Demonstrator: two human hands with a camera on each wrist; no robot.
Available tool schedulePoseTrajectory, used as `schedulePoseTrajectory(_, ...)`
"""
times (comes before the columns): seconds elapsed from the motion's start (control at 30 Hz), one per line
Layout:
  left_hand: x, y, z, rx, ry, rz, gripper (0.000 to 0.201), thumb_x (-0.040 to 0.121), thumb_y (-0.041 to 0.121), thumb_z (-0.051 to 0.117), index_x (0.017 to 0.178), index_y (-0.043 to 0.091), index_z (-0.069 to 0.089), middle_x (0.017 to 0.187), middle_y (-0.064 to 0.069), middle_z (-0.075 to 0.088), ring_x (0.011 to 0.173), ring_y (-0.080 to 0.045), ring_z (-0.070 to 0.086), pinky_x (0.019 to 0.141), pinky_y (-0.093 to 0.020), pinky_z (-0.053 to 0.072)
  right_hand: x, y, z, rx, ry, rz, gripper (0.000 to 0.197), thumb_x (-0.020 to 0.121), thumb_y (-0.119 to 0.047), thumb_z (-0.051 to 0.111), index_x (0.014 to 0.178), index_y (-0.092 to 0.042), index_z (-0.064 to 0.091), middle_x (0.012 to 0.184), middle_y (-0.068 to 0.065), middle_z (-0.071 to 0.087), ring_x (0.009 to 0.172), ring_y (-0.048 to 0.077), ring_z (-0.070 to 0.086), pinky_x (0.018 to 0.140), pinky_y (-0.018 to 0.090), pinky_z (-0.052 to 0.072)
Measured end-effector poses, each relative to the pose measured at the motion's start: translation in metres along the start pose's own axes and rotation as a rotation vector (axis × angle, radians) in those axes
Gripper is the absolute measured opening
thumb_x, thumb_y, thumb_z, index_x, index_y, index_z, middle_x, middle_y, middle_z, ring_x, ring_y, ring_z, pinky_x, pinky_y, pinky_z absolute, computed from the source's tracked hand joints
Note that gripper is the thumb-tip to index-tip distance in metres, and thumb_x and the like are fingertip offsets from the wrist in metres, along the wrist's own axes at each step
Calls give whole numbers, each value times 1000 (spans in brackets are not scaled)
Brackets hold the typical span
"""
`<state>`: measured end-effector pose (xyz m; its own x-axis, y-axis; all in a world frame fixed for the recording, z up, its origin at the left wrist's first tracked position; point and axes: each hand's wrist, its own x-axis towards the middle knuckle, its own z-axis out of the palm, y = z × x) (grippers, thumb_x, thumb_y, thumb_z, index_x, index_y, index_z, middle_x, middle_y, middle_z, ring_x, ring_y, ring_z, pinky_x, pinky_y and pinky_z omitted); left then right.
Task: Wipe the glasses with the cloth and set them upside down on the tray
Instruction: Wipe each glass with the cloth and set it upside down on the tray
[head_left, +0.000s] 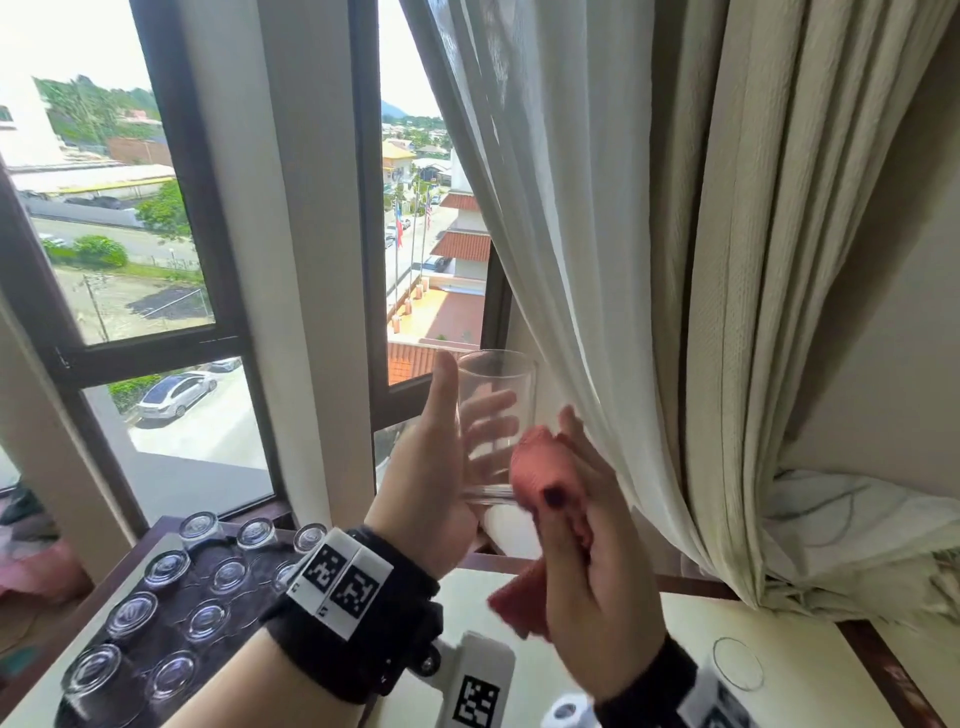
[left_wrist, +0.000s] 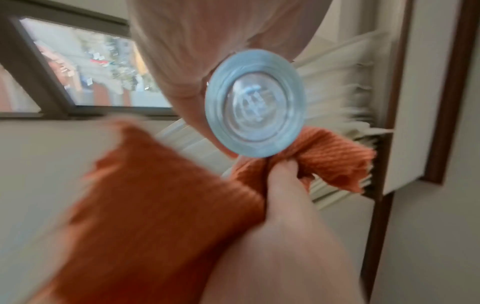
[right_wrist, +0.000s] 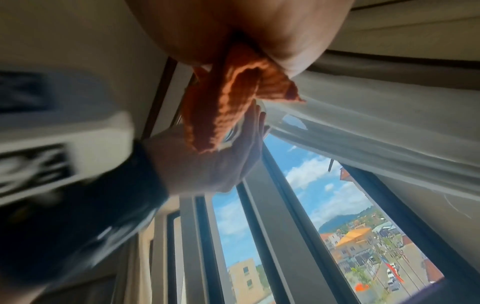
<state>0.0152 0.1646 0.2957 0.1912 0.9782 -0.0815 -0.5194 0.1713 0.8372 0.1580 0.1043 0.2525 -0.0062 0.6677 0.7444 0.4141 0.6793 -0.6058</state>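
Left hand (head_left: 431, 467) holds a clear glass (head_left: 493, 421) in the air above the far edge of the table (head_left: 789, 644), in front of the window (head_left: 156, 260). Thumb lies up the near side of the glass wall, fingers wrap the far side and show through it. The glass is roughly upright with a slight tilt, long axis near vertical, thick base (left_wrist: 255, 103) toward the wrist and down, mouth up and away. In the left wrist view the base faces the camera squarely.

Right hand (head_left: 587, 551) grips an orange-red cloth (head_left: 545, 467), bunched between thumb and curled fingers. The upper bunch of cloth touches the lower right side of the glass near its base; a loose tail hangs below the hand. Right wrist view is blurred; it confirms the cloth pinched in the hand and little more.

Clearances: white curtain (head_left: 571, 234) hangs just beside the glass and the right hand on the right; the fingertips of that hand meet or nearly meet its folds, contact not resolvable. Window frame and pillar stand behind and left. Open air lies toward the viewer and below.

Dark tray (head_left: 171, 587) sits low left on the table, its near corner partly behind the left wristband. Inverted glasses (head_left: 166, 569) stand on it in rows, bases up, spaced apart. One further glass (head_left: 737, 670) stands alone near the table's right edge, beside the right wrist; orientation uncertain.
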Motion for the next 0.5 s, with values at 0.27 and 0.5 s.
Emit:
schedulePoseTrajectory(0.27, -5, -7, 19, -127, -214, -118, 91, 90, 86, 48, 137, 12, 71, 140, -16, 67, 137, -35, 60, 123, -57, 38, 68, -22, -6, -39, 54, -77, 37, 108, -18, 49, 144, -21, 54, 158, -1, 49, 149, 17, 43, 118, 44, 43)
schedulePoseTrajectory(0.5, 8, -3, 2, -49, -74, -60, 85, 76, 89, 63, 124, 19, 71, 107, -17, 70, 97, -34, 75, 100, -59, 56, -3, 0, 4, -54, -61, -91, 42, 106, -14, 45, 147, -8, 52, 168, 4, 33, 157, 23, 27, 124, 37, 34)
